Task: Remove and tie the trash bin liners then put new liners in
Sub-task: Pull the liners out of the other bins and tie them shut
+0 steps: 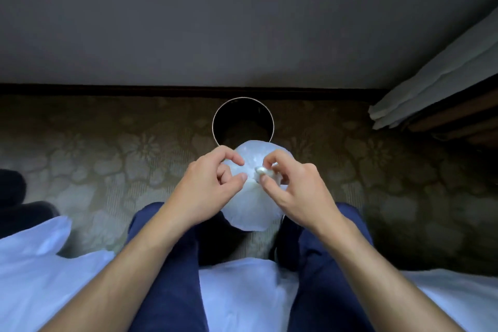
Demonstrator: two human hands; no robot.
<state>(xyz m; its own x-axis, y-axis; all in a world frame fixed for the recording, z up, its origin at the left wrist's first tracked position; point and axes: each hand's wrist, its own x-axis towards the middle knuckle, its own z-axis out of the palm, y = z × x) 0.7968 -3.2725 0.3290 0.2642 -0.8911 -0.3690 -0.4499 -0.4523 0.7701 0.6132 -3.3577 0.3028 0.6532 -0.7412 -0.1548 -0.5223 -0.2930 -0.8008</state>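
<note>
left hand [208, 183] pinches the top of a pale, puffed liner bag [249, 213], thumb and forefinger closed on the plastic. right hand [292, 188] pinches a small twisted knot [260, 170] at the bag's top. bag is held above the knees, between both hands. round dark bin [243, 121], no liner in it, stands on patterned carpet [107, 148] just beyond, near the far wall.

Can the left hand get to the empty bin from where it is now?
Probably yes: the bin stands open just beyond the left hand, nothing between. But that hand is pinching the liner bag and must let go first.
</note>
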